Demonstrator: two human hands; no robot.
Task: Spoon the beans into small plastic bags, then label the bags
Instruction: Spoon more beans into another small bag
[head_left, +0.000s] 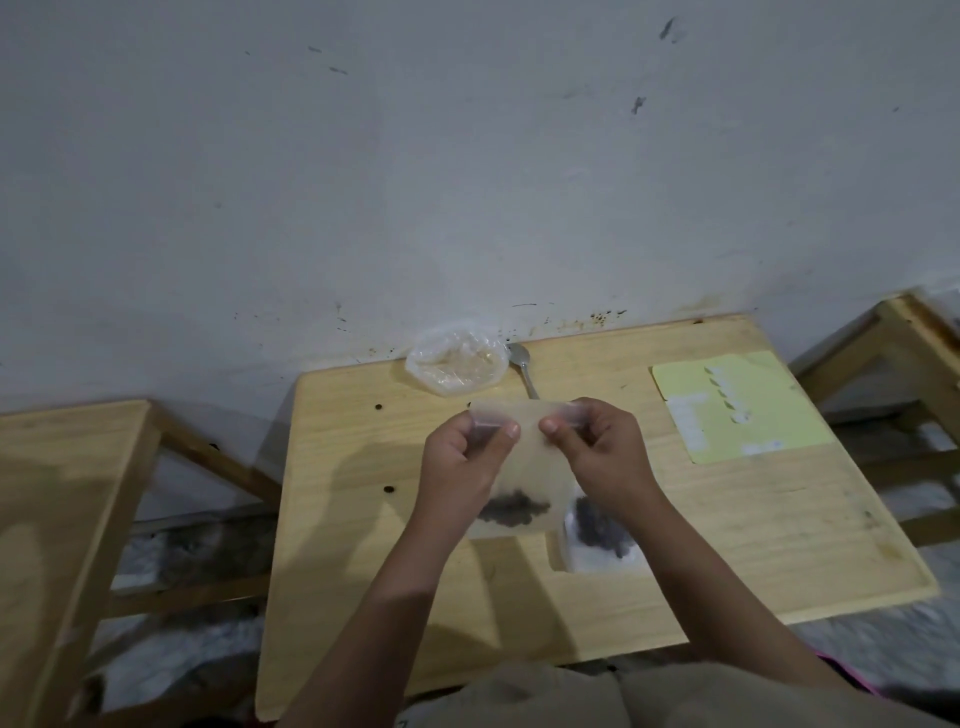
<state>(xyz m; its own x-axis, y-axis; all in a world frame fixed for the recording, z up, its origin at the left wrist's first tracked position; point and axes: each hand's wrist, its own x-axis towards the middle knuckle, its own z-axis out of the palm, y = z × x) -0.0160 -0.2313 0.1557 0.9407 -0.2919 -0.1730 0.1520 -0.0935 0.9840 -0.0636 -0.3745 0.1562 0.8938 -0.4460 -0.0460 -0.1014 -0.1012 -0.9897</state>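
A small clear plastic bag (524, 467) hangs upright above the wooden table (363, 545), with dark beans (514, 510) heaped at its bottom. My left hand (467, 457) pinches the bag's top left corner and my right hand (597, 452) pinches its top right corner. Under my right wrist a second clear bag with beans (600, 535) lies on the table. A metal spoon (522, 364) lies near the table's far edge, its handle partly hidden behind the held bag. A yellow label sheet (727, 405) lies at the right.
A crumpled clear plastic bag (457, 364) sits at the table's back edge against the stained wall. Two loose beans (387, 488) lie on the table's left part. Further wooden tables stand at the left (62, 493) and far right (904, 332).
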